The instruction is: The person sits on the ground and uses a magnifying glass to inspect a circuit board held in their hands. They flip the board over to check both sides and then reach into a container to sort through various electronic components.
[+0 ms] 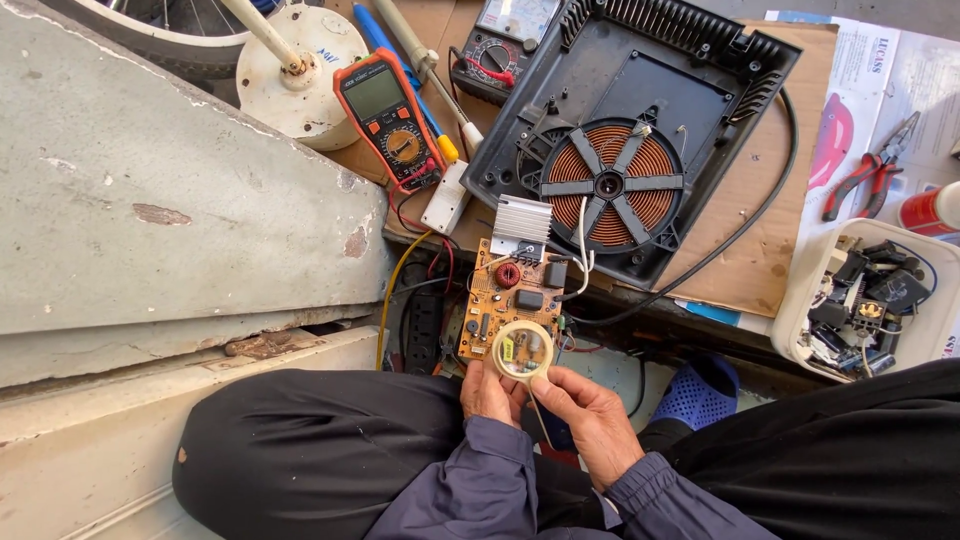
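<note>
1. Left hand (487, 393) grips circuit board (511, 303) at its bottom edge, above the lap.
2. Right hand (590, 408) pinches magnifying glass (523, 352) over the board.
3. Cardboard sheet (760, 250) carries opened induction cooker (625, 130); multimeter (392, 115) beside concrete slab (150, 190).

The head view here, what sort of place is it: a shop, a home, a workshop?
Probably an informal electronics repair spot, set up low by a concrete step. An opened induction cooker shows its copper coil, an orange multimeter lies nearby, and the hands hold a magnifying glass over a circuit board.
</note>
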